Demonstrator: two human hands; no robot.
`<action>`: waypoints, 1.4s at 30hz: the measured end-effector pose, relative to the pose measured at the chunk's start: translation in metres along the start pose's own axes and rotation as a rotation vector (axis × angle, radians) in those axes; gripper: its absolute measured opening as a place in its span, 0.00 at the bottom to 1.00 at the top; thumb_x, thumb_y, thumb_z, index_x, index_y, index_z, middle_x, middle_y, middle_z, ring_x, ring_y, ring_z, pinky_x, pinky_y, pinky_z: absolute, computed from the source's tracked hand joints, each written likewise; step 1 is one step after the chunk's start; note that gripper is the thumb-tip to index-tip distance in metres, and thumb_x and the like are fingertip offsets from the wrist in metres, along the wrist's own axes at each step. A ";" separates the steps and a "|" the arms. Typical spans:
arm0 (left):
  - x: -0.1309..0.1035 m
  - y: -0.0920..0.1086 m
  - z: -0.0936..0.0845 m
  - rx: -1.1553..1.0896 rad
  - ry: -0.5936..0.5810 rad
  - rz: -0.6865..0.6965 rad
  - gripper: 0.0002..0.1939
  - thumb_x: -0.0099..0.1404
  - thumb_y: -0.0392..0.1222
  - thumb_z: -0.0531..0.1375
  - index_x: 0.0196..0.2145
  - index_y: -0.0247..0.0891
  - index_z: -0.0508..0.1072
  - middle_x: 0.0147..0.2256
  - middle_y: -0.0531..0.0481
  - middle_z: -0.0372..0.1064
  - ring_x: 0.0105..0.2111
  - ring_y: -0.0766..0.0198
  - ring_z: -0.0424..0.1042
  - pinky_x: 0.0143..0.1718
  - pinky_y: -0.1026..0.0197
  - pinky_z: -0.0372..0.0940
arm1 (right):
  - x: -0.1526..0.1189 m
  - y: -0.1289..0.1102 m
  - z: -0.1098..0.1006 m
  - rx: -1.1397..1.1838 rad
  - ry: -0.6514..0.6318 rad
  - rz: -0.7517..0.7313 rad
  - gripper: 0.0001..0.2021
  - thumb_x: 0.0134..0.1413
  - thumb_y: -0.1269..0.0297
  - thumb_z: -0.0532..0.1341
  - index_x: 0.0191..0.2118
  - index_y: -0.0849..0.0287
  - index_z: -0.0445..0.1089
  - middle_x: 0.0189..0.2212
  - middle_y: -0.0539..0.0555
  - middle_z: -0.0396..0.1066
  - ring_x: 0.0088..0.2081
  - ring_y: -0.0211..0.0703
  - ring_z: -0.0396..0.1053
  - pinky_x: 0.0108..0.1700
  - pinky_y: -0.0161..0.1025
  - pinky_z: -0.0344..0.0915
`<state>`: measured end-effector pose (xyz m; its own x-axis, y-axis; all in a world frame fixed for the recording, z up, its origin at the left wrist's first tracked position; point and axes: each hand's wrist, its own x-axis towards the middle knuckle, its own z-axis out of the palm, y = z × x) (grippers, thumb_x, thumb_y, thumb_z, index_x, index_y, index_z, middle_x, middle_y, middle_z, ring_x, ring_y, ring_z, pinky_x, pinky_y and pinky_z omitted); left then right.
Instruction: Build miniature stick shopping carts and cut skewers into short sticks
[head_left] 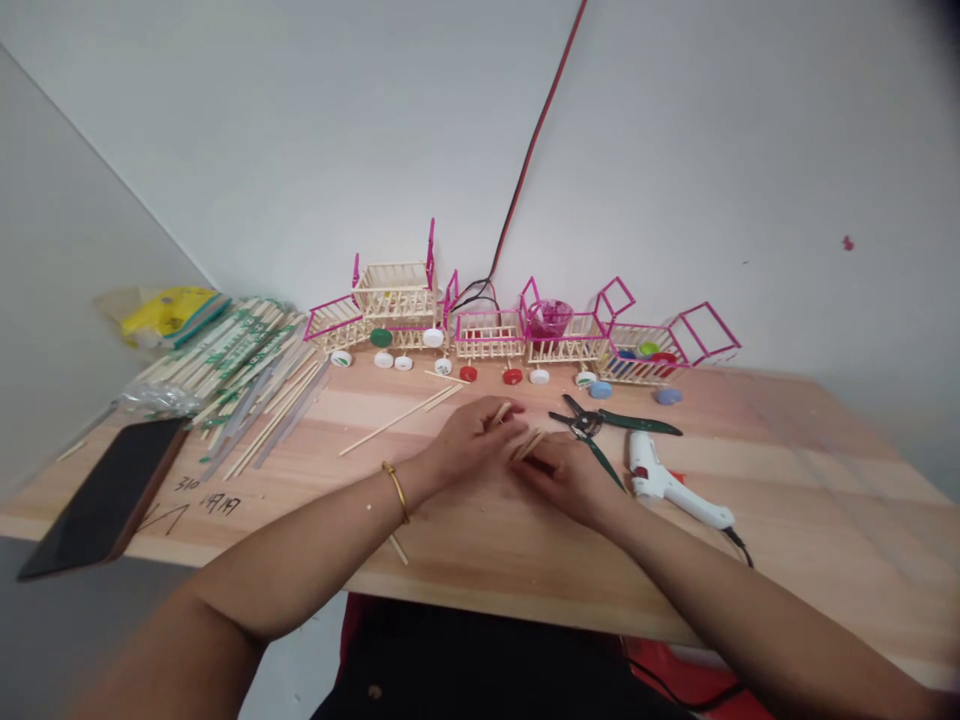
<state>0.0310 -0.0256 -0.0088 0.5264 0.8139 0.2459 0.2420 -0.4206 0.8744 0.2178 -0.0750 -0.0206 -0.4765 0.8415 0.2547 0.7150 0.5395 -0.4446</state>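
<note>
My left hand [474, 436], with a gold bracelet [396, 492] at the wrist, is closed on a short wooden stick [503, 411]. Just to its right, my right hand [561, 474] grips several short wooden sticks [529, 445] between thumb and fingers. Both hands rest low over the middle of the wooden table [480, 560], their fingertips close together. Green-handled pliers [586, 422] lie open behind my right hand, and a white glue gun [667, 482] is on its right. Loose thin sticks [397, 417] lie left of my left hand.
Small stick carts [490, 335] with pink edges and bottle-cap wheels line the wall. At the left are bundled wrapped sticks [225, 350], a yellow package [171, 312] and a dark tablet-like slab [109, 495]. The glue gun's cord [739, 545] runs off the right side.
</note>
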 end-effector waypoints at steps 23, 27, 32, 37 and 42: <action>-0.006 0.015 0.004 0.050 -0.006 0.157 0.07 0.64 0.42 0.59 0.34 0.36 0.75 0.32 0.48 0.72 0.33 0.64 0.69 0.37 0.63 0.61 | 0.000 0.006 0.001 -0.068 0.001 0.032 0.10 0.59 0.65 0.56 0.29 0.59 0.71 0.27 0.54 0.73 0.29 0.42 0.68 0.32 0.37 0.58; -0.008 0.013 0.013 0.122 -0.004 0.213 0.09 0.65 0.42 0.57 0.30 0.36 0.73 0.31 0.47 0.72 0.34 0.64 0.69 0.38 0.63 0.61 | 0.001 0.004 0.003 -0.101 -0.001 0.016 0.09 0.57 0.67 0.56 0.28 0.60 0.71 0.27 0.55 0.74 0.30 0.43 0.70 0.33 0.37 0.58; -0.007 0.010 0.015 0.188 0.025 0.291 0.10 0.67 0.41 0.55 0.30 0.36 0.72 0.31 0.48 0.72 0.33 0.65 0.70 0.37 0.63 0.62 | 0.004 0.001 0.003 -0.099 -0.021 0.014 0.09 0.56 0.69 0.56 0.28 0.60 0.71 0.29 0.55 0.75 0.31 0.42 0.70 0.34 0.37 0.59; -0.007 0.010 0.012 0.199 0.038 0.339 0.09 0.66 0.39 0.56 0.30 0.35 0.72 0.30 0.48 0.72 0.32 0.66 0.70 0.36 0.65 0.63 | 0.003 0.001 0.006 -0.098 -0.016 0.045 0.09 0.58 0.67 0.56 0.29 0.60 0.70 0.27 0.55 0.74 0.29 0.41 0.70 0.32 0.36 0.59; -0.008 0.014 0.010 0.218 0.040 0.350 0.10 0.66 0.39 0.56 0.29 0.34 0.72 0.29 0.48 0.71 0.31 0.66 0.69 0.35 0.65 0.63 | 0.001 0.003 0.005 -0.117 -0.017 0.024 0.11 0.59 0.68 0.54 0.29 0.60 0.71 0.28 0.55 0.75 0.31 0.42 0.70 0.34 0.37 0.58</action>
<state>0.0380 -0.0421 -0.0025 0.5761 0.6200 0.5326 0.2234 -0.7463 0.6271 0.2168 -0.0732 -0.0258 -0.4662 0.8542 0.2304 0.7806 0.5197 -0.3473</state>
